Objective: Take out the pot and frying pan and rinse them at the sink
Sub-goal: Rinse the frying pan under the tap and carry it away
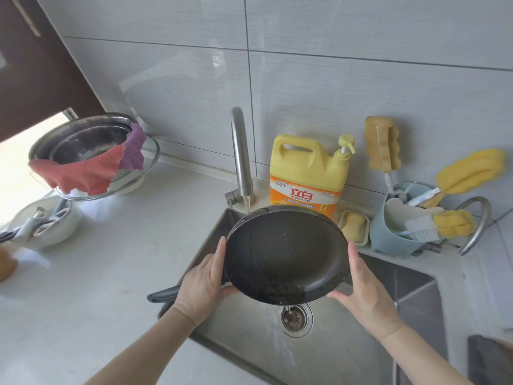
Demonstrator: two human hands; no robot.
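Note:
A black frying pan (286,254) is held tilted over the steel sink (333,351), its inside facing me. My left hand (204,284) grips its left rim and my right hand (366,290) grips its right rim, thumbs on the near side. The pan's dark handle (162,295) sticks out to the left behind my left hand. Water runs off the pan's low edge onto the drain (294,319). The faucet (241,159) stands just behind the pan. A steel pot (83,140) sits on the counter at the far left, with red and purple cloths draped over its rim.
A yellow dish-soap bottle (308,173) stands behind the sink. A soap dish with a sponge (354,226) and a blue caddy (388,234) of brushes and sponges lie to the right. White bowls (44,220) with utensils sit on the left counter. The tiled wall is close behind.

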